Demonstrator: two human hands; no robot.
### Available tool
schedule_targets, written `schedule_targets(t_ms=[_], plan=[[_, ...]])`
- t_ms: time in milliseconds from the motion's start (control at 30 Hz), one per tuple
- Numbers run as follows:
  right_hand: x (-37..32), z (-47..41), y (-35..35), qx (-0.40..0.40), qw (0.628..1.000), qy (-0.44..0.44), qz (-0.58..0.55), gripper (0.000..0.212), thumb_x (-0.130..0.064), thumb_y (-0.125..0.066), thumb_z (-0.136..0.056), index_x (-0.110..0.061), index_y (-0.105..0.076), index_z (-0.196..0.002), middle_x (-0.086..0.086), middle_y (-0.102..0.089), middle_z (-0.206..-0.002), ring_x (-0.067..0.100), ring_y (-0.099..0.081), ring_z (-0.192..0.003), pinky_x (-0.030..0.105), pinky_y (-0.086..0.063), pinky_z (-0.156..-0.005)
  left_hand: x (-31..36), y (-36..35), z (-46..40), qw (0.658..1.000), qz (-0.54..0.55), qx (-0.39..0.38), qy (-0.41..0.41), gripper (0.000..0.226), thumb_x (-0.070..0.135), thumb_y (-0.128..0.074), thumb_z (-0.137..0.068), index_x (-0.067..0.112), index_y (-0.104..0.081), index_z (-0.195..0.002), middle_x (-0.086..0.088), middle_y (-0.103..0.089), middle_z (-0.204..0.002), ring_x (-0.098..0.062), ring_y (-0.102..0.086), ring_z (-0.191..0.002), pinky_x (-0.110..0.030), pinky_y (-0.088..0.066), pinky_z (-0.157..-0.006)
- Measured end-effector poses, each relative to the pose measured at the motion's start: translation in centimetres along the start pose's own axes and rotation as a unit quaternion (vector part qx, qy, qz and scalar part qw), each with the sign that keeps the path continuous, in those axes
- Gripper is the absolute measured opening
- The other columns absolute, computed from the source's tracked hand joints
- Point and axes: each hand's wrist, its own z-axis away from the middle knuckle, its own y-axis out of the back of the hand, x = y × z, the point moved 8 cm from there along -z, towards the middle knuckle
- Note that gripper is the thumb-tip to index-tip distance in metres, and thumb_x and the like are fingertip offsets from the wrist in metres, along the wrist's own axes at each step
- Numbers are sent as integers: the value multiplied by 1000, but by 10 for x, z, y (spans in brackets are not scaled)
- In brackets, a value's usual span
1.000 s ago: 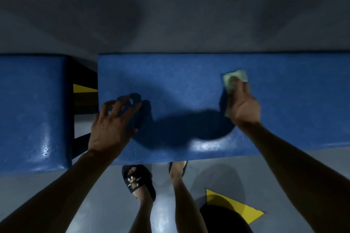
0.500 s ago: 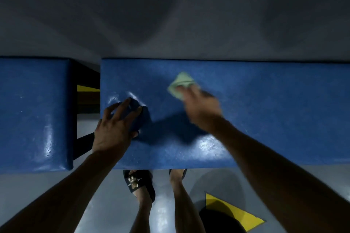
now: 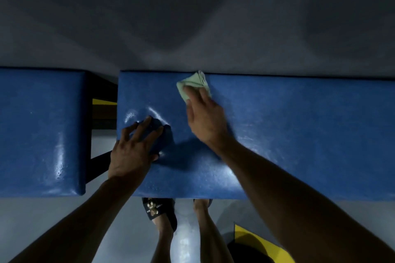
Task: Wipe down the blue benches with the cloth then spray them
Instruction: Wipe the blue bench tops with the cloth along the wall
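Observation:
A long blue padded bench runs across the view below me. My right hand presses a folded pale green cloth flat against the bench's far edge, fingers on top of it. My left hand rests spread on the bench's left end, fingers apart, holding nothing. A second blue bench lies to the left, with wet glints on its near part. No spray bottle is in view.
A dark gap with a black frame bar and a yellow strip separates the two benches. Grey wall rises behind them. My feet in black sandals stand on the grey floor, beside a yellow floor marking.
My right hand has swept the cloth from the bench's right-middle leftward and then up to the far edge. My left hand has stayed planted on the left end.

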Motion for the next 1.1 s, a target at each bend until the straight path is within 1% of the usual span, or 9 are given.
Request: schedule_targets(t_ms=[67,133,233,400,467,567,733,867,1100], plan=[[25,3,17,-11,997,76,22,41,-22,-53,-94,-27,-59,-134,7,-63,-124,37,-66,-77,43,-58,-66,0,0,0,1000,-1,3,0,88,35,-86,-68,37,-43,-144,3,-35,-158,-36,-36,-133,-57,-56,-86],[84,10,46,24,997,47,59,43,-26,-47,-97,-28,-55,-139,5,-58,-138,34,-66,-97,41,-57,-81,-2,-1,0,1000,1,3,-2,87,34,-87,-67,37,-44,-143,3,-36,-157,-37,-38,-132,-58,-56,-85],[171,29,96,110,983,-141,38,41,-33,-41,-103,-26,-49,-142,2,-49,-148,29,-57,-122,40,-50,-93,-3,-5,-1,1000,4,5,-4,89,33,-87,-67,38,-43,-143,2,-36,-157,-38,-39,-131,-59,-56,-85],[148,34,72,174,911,-373,12,53,-33,-43,-97,-22,-43,-149,9,-46,-150,40,-61,-107,44,-48,-84,-3,-5,-1,1000,8,27,0,90,29,-89,-64,36,-46,-141,1,-39,-155,-38,-41,-127,-57,-56,-84],[97,19,40,122,938,-323,-5,50,-28,-48,-99,-23,-44,-148,10,-50,-146,42,-64,-101,46,-50,-81,-1,-4,-1,999,5,33,-4,89,29,-89,-64,36,-46,-141,1,-40,-154,-37,-40,-126,-56,-57,-83],[21,-8,5,12,994,-110,2,42,-28,-47,-100,-22,-50,-141,9,-56,-131,40,-65,-87,45,-54,-70,-2,-4,-1,1000,-6,21,-4,92,33,-88,-65,39,-40,-144,2,-36,-156,-36,-38,-129,-56,-56,-87],[61,-7,44,19,997,48,65,43,-22,-57,-92,-30,-58,-135,0,-61,-131,30,-69,-91,34,-56,-76,-2,-4,-2,1000,-8,26,-14,96,32,-91,-61,38,-40,-141,-1,-40,-154,-39,-43,-126,-55,-56,-87],[147,19,84,49,992,-87,73,44,-39,-37,-100,-26,-57,-136,3,-55,-143,30,-63,-115,39,-52,-88,-4,-4,-2,999,-7,32,-24,91,34,-91,-61,35,-46,-140,-1,-43,-153,-37,-42,-125,-54,-57,-83],[83,15,41,167,927,-336,17,51,-33,-42,-91,-19,-59,-137,18,-68,-119,47,-66,-89,48,-52,-74,-11,-8,-3,999,7,8,-37,90,43,-84,-68,42,-36,-144,2,-36,-157,-34,-37,-132,-55,-51,-92]])
